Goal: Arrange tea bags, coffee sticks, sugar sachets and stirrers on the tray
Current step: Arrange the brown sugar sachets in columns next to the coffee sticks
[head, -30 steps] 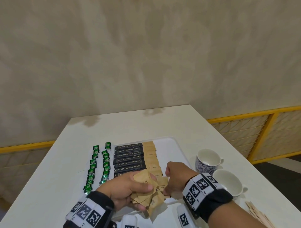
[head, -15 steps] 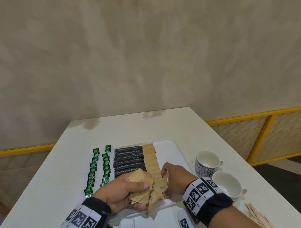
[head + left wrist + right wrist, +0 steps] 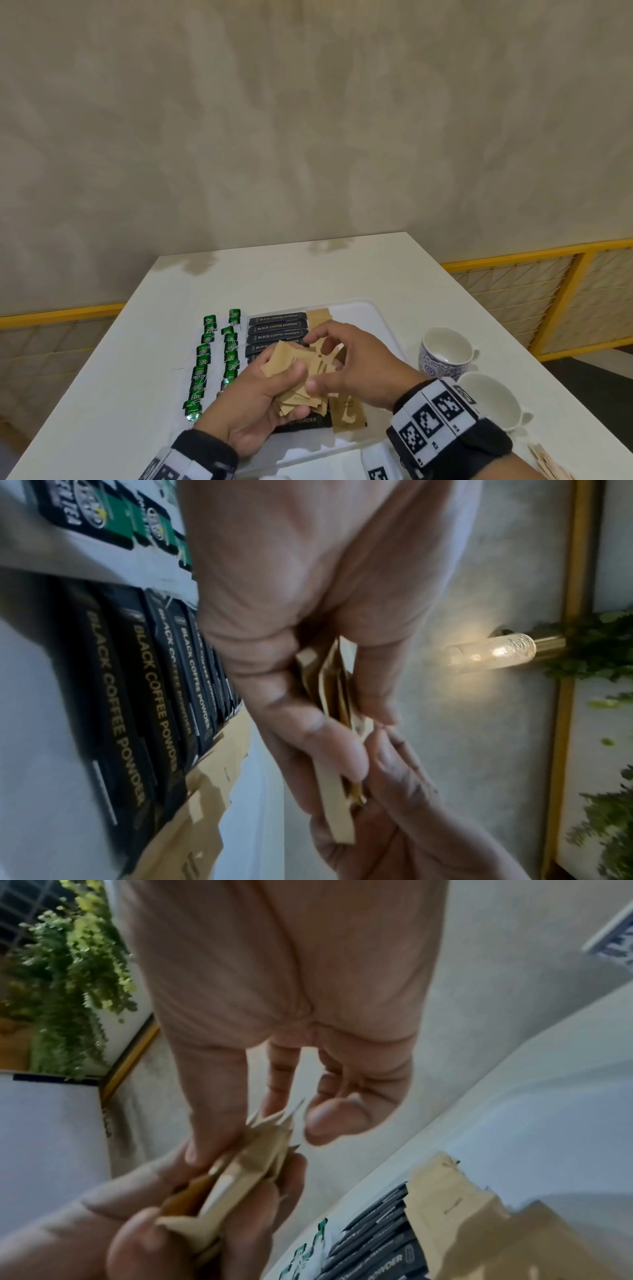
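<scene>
Two hands meet above our clear rectangular plastic tray, which sits on the white table. Our left hand curls round a fanned bunch of brown paper sugar sachets; our right hand, thumb and forefinger closing, pinches one at the bunch's right. On the tray, black coffee sticks lie stacked near to far, green tea bags at their left, laid sachets at their right.
</scene>
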Tool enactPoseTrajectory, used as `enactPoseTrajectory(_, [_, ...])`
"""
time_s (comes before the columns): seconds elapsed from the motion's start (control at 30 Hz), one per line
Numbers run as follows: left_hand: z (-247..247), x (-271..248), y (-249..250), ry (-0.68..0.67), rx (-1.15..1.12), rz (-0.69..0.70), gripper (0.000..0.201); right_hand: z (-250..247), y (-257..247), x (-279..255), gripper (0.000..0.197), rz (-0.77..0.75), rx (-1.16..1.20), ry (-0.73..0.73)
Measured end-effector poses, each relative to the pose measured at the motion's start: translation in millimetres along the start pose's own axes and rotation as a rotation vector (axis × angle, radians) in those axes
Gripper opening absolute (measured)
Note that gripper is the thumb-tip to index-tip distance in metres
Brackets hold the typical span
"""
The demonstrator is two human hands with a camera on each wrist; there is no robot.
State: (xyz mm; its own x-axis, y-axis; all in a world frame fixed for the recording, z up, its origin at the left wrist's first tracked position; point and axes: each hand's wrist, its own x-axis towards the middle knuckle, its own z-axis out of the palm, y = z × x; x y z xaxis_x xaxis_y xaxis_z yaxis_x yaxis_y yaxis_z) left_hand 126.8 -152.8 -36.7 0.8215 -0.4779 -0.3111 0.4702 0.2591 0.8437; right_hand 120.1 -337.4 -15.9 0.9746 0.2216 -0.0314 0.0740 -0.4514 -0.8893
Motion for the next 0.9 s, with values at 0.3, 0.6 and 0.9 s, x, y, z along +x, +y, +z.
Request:
enactPoseTrajectory(0.3, [-3.1, -7.8, -0.6, -0.065, 0.074, 0.052, 0.049, 2.8, 5.5, 0.9, 0.014, -0.003, 0.168, 0.061])
enactPoseTrajectory(0.6, [-0.1, -10.7, -6.8, -0.006, 0.009, 0.051, 0.054, 1.8, -4.0, -3.5, 0.015, 0.075, 0.524, 0.066])
enactPoseTrajectory(0.9, [-8.0, -7.3, -5.5, 0.128, 0.056, 0.079, 0.044, -6.7, -3.2, 0.4, 0.016, 0.236, 0.556, 0.256])
